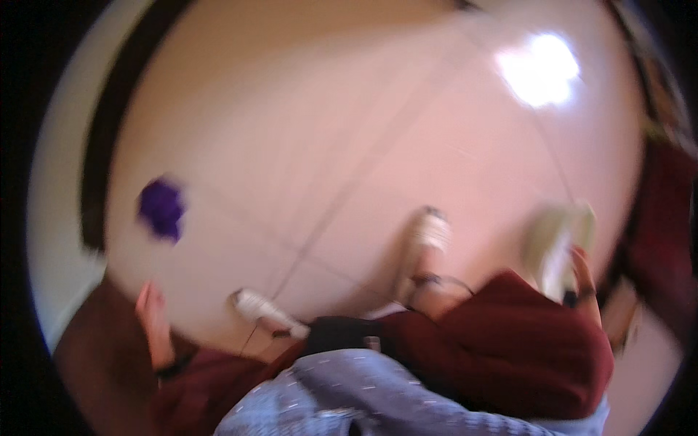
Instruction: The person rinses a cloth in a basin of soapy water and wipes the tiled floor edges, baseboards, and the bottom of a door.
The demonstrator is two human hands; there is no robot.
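At the lower left, my left hand [153, 316] hangs over the floor with its fingers loosely stretched and nothing visible in them. My right hand [584, 272], at the right, is closed on the near edge of a pale green and white object [552, 240], too blurred to name. It hangs beside my leg. A purple crumpled cloth-like thing [161, 208] lies on the floor, ahead of my left hand and apart from it.
Pale floor tiles [305, 131] spread ahead, with a bright glare patch [542, 69] at the far right. A dark skirting strip [109, 123] edges the left wall. My feet in light shoes [432, 229] stand apart. Dark red fabric [662, 225] shows at the right edge.
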